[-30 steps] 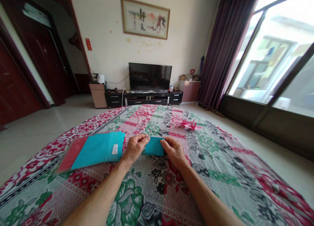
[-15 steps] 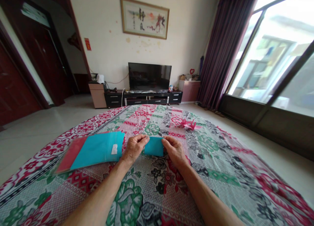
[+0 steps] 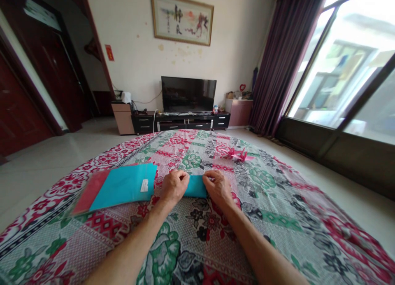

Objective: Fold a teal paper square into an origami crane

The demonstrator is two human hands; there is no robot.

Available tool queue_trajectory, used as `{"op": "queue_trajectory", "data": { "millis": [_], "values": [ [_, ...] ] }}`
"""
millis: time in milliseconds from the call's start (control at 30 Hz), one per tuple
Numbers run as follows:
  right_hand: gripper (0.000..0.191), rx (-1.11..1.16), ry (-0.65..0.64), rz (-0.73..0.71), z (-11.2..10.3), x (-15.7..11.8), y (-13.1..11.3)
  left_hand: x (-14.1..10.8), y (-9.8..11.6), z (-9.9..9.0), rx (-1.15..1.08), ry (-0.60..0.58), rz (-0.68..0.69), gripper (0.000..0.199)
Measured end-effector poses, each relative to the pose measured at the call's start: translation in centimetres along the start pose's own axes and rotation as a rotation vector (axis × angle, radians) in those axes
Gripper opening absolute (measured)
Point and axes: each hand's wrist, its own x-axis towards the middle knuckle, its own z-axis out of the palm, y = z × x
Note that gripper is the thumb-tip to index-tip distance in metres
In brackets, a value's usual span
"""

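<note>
Between my two hands is a small blue folded paper (image 3: 196,186), low over the patterned tablecloth (image 3: 212,246). My left hand (image 3: 175,187) pinches its left edge, fingers curled over it. At the opposite edge, my right hand (image 3: 218,187) is closed on the paper's upper right corner. To the left of my left hand lies a clear packet of blue and red paper sheets (image 3: 123,187), with a small white label on it. Pink folded paper figures (image 3: 238,154) stand beyond my right hand.
The round table's edge curves across the front. Beyond it, a television (image 3: 189,94) stands on a low black cabinet (image 3: 200,125). A dark curtain (image 3: 284,62) and large window are at the right, a red door (image 3: 18,112) at the left.
The hands' fingers have curled further over the blue paper, and its upper edge sits slightly lower. The view has shifted a little.
</note>
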Motion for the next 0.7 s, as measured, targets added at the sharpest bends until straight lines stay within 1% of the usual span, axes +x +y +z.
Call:
{"op": "queue_trajectory", "data": {
  "millis": [100,167,267,533,700],
  "values": [
    [0.018,-0.109,-0.023,-0.022,0.43,-0.05,0.04,-0.09,-0.39,0.54,0.173,0.027,0.104,0.018],
    [0.018,-0.169,-0.038,-0.050,0.63,-0.14,0.08,-0.20,-0.63,0.81,0.228,0.031,0.160,0.019],
    [0.018,-0.247,-0.056,-0.086,0.74,-0.34,0.09,-0.40,-0.70,0.99,0.270,0.032,0.207,0.021],
    [0.021,-0.389,-0.096,-0.103,0.58,-0.75,-0.43,-0.69,-0.31,0.94,0.341,0.024,0.235,0.023],
    [0.017,-0.406,-0.118,-0.083,0.59,-0.83,-0.56,-0.82,-0.42,1.08,0.345,0.042,0.233,0.016]
  ]
}}
